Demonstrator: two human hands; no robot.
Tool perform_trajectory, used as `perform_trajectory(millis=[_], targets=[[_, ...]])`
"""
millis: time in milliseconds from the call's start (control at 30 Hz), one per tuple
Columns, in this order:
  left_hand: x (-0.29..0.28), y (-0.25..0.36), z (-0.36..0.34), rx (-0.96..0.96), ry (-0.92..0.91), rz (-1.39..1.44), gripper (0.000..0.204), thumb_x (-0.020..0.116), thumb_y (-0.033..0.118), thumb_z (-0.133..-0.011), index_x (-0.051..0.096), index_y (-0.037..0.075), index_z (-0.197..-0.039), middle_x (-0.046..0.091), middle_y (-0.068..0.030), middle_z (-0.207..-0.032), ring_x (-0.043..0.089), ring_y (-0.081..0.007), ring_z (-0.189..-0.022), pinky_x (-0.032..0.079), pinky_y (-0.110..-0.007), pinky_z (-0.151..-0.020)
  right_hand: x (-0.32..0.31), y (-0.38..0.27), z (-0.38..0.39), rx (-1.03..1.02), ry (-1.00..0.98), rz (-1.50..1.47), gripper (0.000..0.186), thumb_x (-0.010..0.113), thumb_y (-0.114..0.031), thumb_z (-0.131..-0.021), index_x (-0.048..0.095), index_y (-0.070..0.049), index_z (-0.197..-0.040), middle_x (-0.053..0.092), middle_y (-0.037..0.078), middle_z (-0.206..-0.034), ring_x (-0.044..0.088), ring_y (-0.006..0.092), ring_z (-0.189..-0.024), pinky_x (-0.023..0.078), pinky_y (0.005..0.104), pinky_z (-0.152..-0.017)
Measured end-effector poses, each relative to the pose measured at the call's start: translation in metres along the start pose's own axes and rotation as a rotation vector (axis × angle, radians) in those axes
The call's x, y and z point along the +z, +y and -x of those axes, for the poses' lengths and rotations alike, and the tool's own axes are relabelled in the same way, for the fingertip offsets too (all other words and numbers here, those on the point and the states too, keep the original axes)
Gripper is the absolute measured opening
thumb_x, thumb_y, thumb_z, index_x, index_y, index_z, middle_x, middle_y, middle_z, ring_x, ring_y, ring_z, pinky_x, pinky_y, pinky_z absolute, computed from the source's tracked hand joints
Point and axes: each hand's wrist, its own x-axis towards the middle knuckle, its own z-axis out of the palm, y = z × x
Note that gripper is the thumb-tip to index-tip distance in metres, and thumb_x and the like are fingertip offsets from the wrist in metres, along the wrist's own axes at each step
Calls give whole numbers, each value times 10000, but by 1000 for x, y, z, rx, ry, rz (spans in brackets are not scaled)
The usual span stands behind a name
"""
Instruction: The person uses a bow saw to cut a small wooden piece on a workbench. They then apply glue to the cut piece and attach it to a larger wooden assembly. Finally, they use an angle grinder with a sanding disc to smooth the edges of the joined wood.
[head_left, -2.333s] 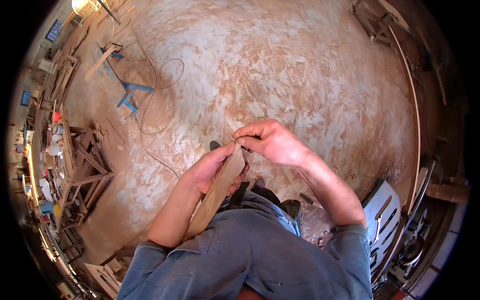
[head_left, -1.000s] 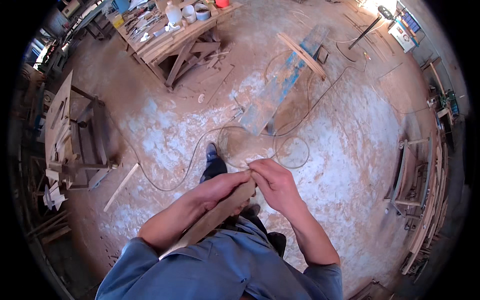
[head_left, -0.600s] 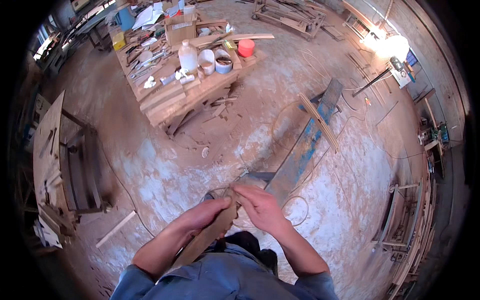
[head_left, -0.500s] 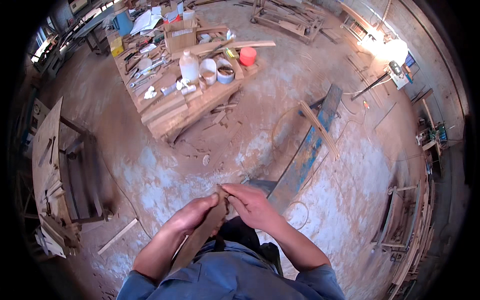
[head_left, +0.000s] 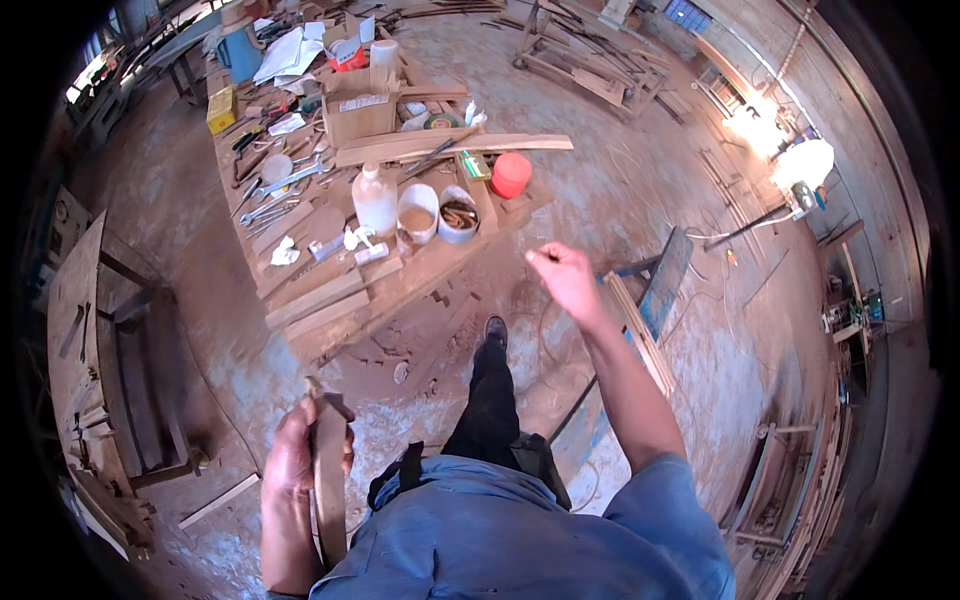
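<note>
My left hand (head_left: 296,450) is closed round a long, narrow piece of wood (head_left: 328,470) that points upward along my left side. My right hand (head_left: 568,278) is held out toward the workbench's front corner, fingers curled with thumb and fingertips close together; what they hold, if anything, I cannot make out. Just beyond it on the wooden workbench (head_left: 318,343) stand a red tub (head_left: 511,176), two cups (head_left: 417,222), one holding small brown pieces, and a cloudy plastic jug (head_left: 374,200). Wrenches (head_left: 285,182), wood strips and a cardboard box (head_left: 358,114) lie among them.
A blue-painted metal beam (head_left: 662,290) with wood strips across it is at my right. A board-topped stand (head_left: 78,350) is at left, a wheeled rack (head_left: 760,480) at lower right, a bright lamp (head_left: 800,165) at upper right. Cords cross the dusty floor.
I have turned and stepped toward the workbench. My hands have parted: the left stayed low with the wood piece, the right left its end and reached forward to the right.
</note>
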Motion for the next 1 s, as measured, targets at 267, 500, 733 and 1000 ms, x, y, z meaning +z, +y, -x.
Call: perform_trajectory(millis=[267, 500, 733, 1000], targets=[[119, 21, -164, 70, 166, -35, 669, 588, 592, -870, 580, -67, -987, 600, -144, -671, 587, -227, -504, 493, -333, -449, -29, 75, -347, -145, -25, -3, 235, 621, -222, -918, 674, 7, -917, 627, 62, -694, 545, 102, -652, 463, 306, -630], [238, 52, -275, 7, 391, 77, 690, 570, 597, -875, 582, -83, -998, 604, -164, -673, 582, -253, -490, 483, -341, -444, 11, 131, -585, -123, -338, 184, 263, 584, -182, -912, 682, -53, -1119, 726, 135, -924, 682, 212, -832, 512, 346, -751], [291, 60, -322, 17, 545, 167, 696, 546, 618, -869, 599, -70, -960, 587, -179, -616, 552, -266, -429, 456, -353, -383, 82, 134, -688, -246, -795, 295, 537, 674, -173, -820, 560, -138, -1343, 566, 163, -1342, 555, 300, -1214, 439, 367, -1042], [316, 62, -344, -36, 594, 226, 731, 601, 616, -835, 588, -100, -983, 595, -182, -649, 570, -269, -477, 463, -357, -427, 106, 106, -688, -418, -1050, 441, 602, 744, -278, -765, 578, -106, -1318, 572, 150, -1304, 525, 302, -1236, 418, 372, -1040]])
